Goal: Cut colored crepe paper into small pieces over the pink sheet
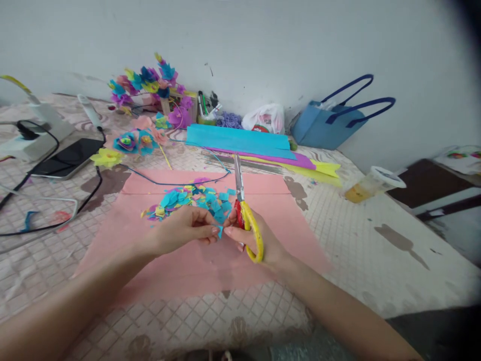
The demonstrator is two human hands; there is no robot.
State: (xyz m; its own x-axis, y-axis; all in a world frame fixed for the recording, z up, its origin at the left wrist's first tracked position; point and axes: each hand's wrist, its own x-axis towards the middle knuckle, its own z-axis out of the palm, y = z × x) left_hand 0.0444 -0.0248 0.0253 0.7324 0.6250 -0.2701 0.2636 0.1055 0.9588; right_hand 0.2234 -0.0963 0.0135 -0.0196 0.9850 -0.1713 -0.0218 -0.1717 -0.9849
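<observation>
My left hand (188, 228) pinches a small piece of blue paper (220, 231) between thumb and fingertips, low over a pink sheet (165, 271). My right hand (259, 238) carries scissors (240, 183) with yellow and red handles, their blades closed and pointing away from me. Its thumb and fingertip meet close to the blue piece; I cannot tell whether they touch it. Just beyond both hands lies a heap of cut paper bits (195, 198), mostly blue with some yellow and purple.
Behind the pink sheet lie blue paper (236, 138) and yellow paper strips (326, 169). Paper flowers (150, 82), a phone (69, 158) and cables occupy the left. Toward the right are a blue bag (325, 125) and a lidded plastic cup (370, 185).
</observation>
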